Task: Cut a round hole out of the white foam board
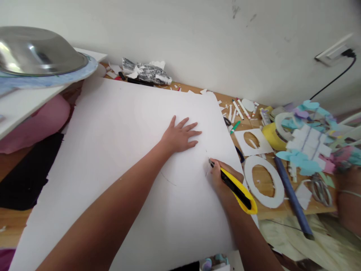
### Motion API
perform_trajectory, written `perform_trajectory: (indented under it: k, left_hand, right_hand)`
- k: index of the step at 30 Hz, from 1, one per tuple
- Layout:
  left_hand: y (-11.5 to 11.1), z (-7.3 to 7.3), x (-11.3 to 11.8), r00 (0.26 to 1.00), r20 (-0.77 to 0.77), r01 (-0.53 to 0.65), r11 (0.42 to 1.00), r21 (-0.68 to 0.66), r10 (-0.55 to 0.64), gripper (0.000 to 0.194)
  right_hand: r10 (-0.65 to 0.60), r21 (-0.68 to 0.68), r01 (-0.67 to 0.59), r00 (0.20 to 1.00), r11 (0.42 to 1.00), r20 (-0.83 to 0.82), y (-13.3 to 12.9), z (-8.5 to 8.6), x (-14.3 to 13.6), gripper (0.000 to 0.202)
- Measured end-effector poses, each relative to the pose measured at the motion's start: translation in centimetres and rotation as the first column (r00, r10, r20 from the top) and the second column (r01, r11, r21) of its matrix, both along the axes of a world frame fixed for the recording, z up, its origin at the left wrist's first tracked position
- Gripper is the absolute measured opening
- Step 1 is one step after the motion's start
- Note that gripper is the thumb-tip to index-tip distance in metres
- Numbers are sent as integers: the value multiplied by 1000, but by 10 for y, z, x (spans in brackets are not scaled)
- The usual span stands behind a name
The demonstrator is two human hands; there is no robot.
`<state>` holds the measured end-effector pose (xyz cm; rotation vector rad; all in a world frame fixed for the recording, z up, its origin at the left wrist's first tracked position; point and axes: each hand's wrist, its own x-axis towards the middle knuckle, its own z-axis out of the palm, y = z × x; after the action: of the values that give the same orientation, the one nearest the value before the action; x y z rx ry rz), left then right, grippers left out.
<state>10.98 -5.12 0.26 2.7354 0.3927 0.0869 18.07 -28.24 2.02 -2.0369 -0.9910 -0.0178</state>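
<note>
A large white board covers most of the table, with a faint curved line drawn on it. My left hand lies flat on the board, fingers spread and empty. To its lower right, my right hand grips a yellow and black utility knife. The knife's tip points up and left and is at the board's surface, beside a short mark near the board's right side.
Right of the board are a white ring, a square sheet with a round hole, markers, yellow tape, a blue tube and scissors. A steel bowl stands upper left. Another person's arm shows far right.
</note>
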Motion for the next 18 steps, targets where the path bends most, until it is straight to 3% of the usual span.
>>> perform_trajectory:
  k: [6,11,18]
  left_hand:
    - [1,-2,-1,1000,8,-2,1000,1,2,57]
    - [1,-6,-1,999,42,7,1000,6,-8,56]
    - [2,-6,0,999,32,2,1000,-3,-2,57]
  right_hand:
    - [-167,-67,169,985,983,39,6,3,-15,27]
    - [-129,-40,128,992,991,-12,5,4,-18,29]
    - [-210,-44,209,977,977,-26,2,10,-34,28]
